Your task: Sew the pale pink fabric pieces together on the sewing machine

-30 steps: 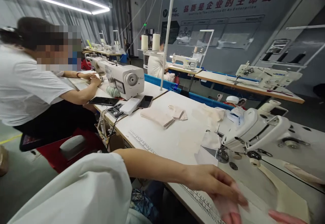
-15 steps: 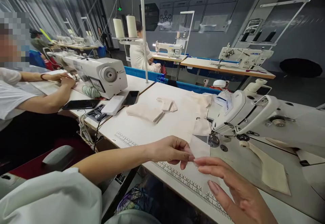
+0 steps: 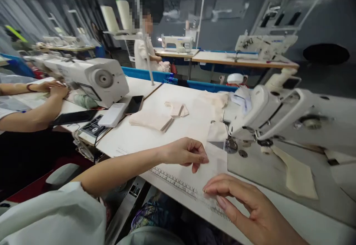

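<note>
1. Fingers first: our left hand [image 3: 185,152], centre of the frame, pinches the near edge of a small white fabric piece [image 3: 214,159] between thumb and forefinger.
2. Our right hand [image 3: 250,209], lower right, curls loosely with its fingertips [image 3: 211,189] pressing down on the same piece's lower edge.
3. We see the fabric piece lying flat on the white table [image 3: 144,141], just left of the sewing machine's needle area [image 3: 230,145], above the printed ruler strip [image 3: 178,184].
4. Right of centre sits our sewing machine [image 3: 278,115], a cream strip [image 3: 294,172] lying beneath its arm.
5. Folded cream cloth pieces [image 3: 151,121] rest mid-table.
6. At the left edge, a co-worker's arms [image 3: 33,113] rest by another machine [image 3: 94,80], with phones [image 3: 133,104] beside it.
</note>
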